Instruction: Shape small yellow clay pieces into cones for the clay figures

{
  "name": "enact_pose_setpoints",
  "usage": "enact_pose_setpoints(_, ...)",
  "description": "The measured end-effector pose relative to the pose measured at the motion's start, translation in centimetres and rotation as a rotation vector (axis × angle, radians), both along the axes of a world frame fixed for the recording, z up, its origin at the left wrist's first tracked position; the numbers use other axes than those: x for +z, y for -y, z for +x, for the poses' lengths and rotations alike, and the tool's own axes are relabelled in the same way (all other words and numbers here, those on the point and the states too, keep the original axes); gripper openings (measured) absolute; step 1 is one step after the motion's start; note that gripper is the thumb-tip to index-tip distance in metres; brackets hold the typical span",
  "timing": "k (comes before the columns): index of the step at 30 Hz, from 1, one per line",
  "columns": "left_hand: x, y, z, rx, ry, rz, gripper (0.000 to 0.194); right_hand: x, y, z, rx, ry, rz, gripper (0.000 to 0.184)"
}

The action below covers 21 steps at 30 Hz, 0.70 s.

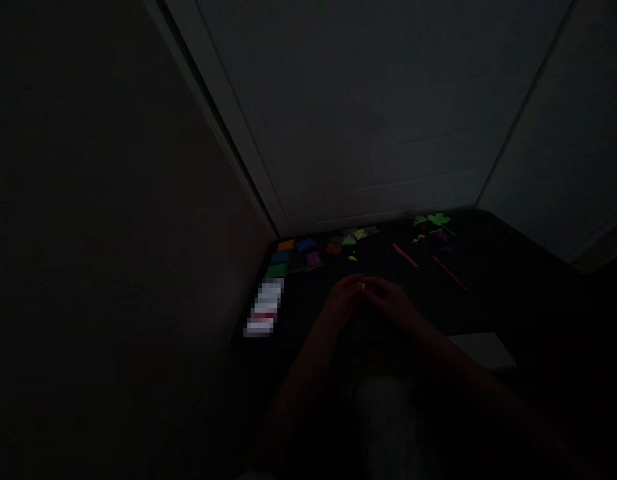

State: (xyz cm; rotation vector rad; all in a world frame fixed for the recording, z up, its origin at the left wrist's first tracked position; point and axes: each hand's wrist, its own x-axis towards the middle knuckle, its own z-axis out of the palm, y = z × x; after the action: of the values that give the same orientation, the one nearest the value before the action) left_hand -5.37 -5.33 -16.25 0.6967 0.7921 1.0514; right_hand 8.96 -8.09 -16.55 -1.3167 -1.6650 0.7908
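Note:
The view is very dark. My left hand (344, 301) and my right hand (391, 301) meet over a dark table (488, 293), fingers curled and pinched together around a tiny pale yellow bit of clay (363, 286). Several small clay packets lie beyond them: orange (286, 246), blue (305, 245), green (277, 270), purple (314, 259), red (333, 249) and yellow-green (355, 235). A green clay flower shape (438, 219) with small purple and yellow pieces sits at the far right. Two thin pink sticks (405, 255) lie between the flower and my hands.
A blurred white and red box (265, 309) lies at the table's left edge. A pale flat sheet (483, 348) lies near my right forearm. A dark wall stands at the left, and pale wall panels (368, 120) rise behind the table.

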Motion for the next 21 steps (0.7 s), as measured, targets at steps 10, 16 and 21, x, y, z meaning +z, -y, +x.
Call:
enact_pose_setpoints(10, -0.28, -0.24, -0.35, 0.095, 0.106, -0.069, 0.014, -0.08, 0.02, 0.06, -0.026, -0.030, -0.010, 0.035)
enact_pose_setpoints(16, -0.14, -0.67, -0.29, 0.165, 0.189, -0.069, 0.028, 0.17, 0.07, 0.25, -0.039, -0.033, -0.012, 0.036)
enact_pose_setpoints(21, -0.03, -0.64, -0.37, 0.173, 0.205, -0.058, 0.028, 0.20, 0.03, 0.26, -0.042, -0.041, -0.014, 0.034)
